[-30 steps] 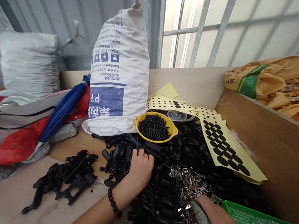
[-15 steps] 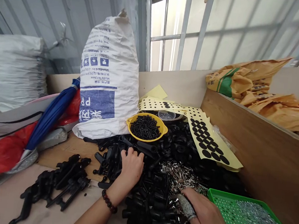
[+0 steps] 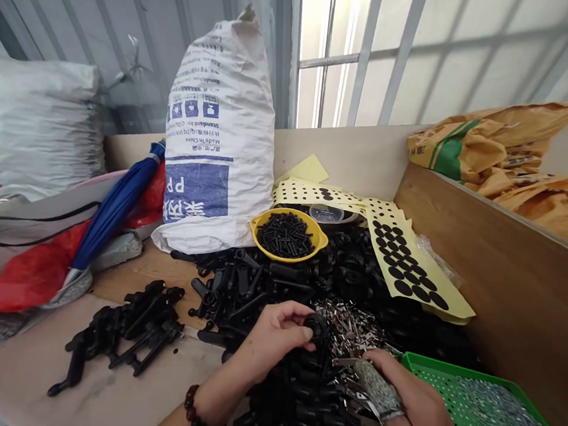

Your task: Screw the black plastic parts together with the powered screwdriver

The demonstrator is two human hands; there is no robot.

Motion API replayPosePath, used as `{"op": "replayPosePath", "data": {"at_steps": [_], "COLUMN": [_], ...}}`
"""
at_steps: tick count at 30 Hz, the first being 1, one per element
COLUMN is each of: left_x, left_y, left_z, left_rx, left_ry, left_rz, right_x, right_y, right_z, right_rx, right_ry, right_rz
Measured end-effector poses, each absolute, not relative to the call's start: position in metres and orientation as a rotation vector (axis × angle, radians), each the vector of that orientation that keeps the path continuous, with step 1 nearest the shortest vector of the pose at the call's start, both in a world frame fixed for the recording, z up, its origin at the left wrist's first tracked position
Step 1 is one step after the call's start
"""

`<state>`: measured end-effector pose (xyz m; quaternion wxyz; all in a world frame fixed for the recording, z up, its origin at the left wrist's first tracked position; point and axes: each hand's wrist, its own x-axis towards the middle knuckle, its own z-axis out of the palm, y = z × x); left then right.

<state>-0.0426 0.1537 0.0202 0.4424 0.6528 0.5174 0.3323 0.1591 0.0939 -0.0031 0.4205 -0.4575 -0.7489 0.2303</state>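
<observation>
My left hand (image 3: 285,334) is closed in a pinch round a round black plastic part (image 3: 316,324), held over the heap of black parts. A beaded bracelet (image 3: 201,419) circles that wrist. My right hand (image 3: 416,400) hovers at the pile of small shiny metal pieces (image 3: 353,330). One of its digits is wrapped in grey speckled material (image 3: 380,388). A thin flat metal piece (image 3: 346,361) sticks out from its fingertips, which look closed on it. Below both hands lie black cylindrical parts (image 3: 306,403). Black arm-shaped parts (image 3: 231,285) are heaped farther left.
A yellow basket (image 3: 322,242) holds short black pieces. At right stands a green tray (image 3: 422,387) with small metal bits, beside a wooden side board (image 3: 500,260). Sticker sheets (image 3: 389,216), a white sack (image 3: 222,120), a blue umbrella (image 3: 119,204) and a separate black-part pile (image 3: 127,325) surround the area.
My left hand has moved right and nearer from the arm-shaped parts and now holds a round black part. My right hand has lifted a metal piece slightly. The view has shifted a little.
</observation>
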Motion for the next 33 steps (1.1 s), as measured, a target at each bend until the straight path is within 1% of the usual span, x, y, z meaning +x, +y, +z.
{"op": "replayPosePath", "data": {"at_steps": [4,7,11,15,21,26,29,33], "left_x": [-0.032,-0.028,-0.024,-0.02,-0.008,-0.004,-0.005,-0.006], "left_y": [0.132,0.124,0.116,0.109,0.099,0.098,0.099,0.098], "left_z": [0.021,0.02,0.019,0.017,0.011,0.009,0.006,0.001], "left_rx": [1.012,0.842,0.829,0.743,0.643,0.553,0.499,0.472], "left_ry": [0.952,0.808,0.755,0.685,0.656,0.603,0.545,0.505], "left_rz": [0.933,0.94,0.944,0.94,0.874,0.843,0.843,0.85], "right_x": [0.165,0.166,0.165,0.166,0.164,0.168,0.17,0.17], "right_y": [0.089,0.085,0.08,0.078,0.079,0.08,0.08,0.077], "right_z": [0.002,0.01,0.017,0.012,0.002,-0.003,-0.001,0.003], "right_rx": [-1.144,-1.157,-1.161,-1.155,-0.997,-1.047,-1.04,-1.019], "right_ry": [-1.83,-1.809,-1.77,-1.774,-1.845,-1.87,-1.879,-1.896], "right_rz": [0.526,0.38,0.302,0.324,0.349,0.382,0.304,0.116]}}
